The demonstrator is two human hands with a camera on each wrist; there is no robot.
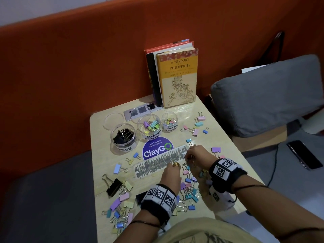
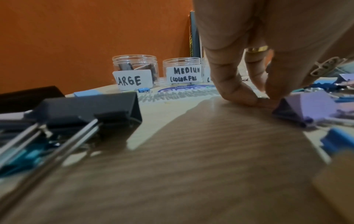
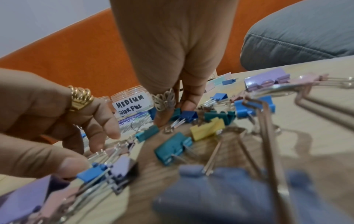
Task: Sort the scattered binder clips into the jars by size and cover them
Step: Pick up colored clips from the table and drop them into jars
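Counter (image 1: 206,109) is small, pale wood; its left edge runs close by the orange wall, w/ dark floor below. Left front: black lg clip (image 1: 114,187) near that edge, plus a heap of pastel clips (image 1: 121,207) toward the front-left corner. Little bare room there.

Back-left: three clear jars in a row, all uncovered. LARGE jar (image 1: 123,135) holds black clips. Two clear lids (image 1: 113,120) lie flat just behind the jars. MEDIUM jar (image 1: 149,126) next, pastel clips inside. SMALL jar (image 1: 169,122) beyond it, a few tiny coloured ones in it. Books (image 1: 178,76) stand upright at the back edge behind the jars. Bare strip btwn jars and the hands carries a round blue sticker (image 1: 157,149) and a scribbled tape strip (image 1: 161,163).

Centre: left hand (image 1: 172,174) low over the counter, fingertips (image 2: 247,98) pressed down on the surface beside a purple clip (image 2: 306,109); fingers bent, whether they pinch anything can't tell. Right hand (image 1: 196,155) just beside it, fingers curled down into a dense pile of small clips (image 1: 189,186), tips touching blue and teal ones in the right wrist view; actual hold can't tell.

Right: a few loose clips (image 1: 198,124) near the back-right edge, open wood around them. Grey cushion (image 1: 266,95) sits off the right edge, a phone (image 1: 304,154) lower right.
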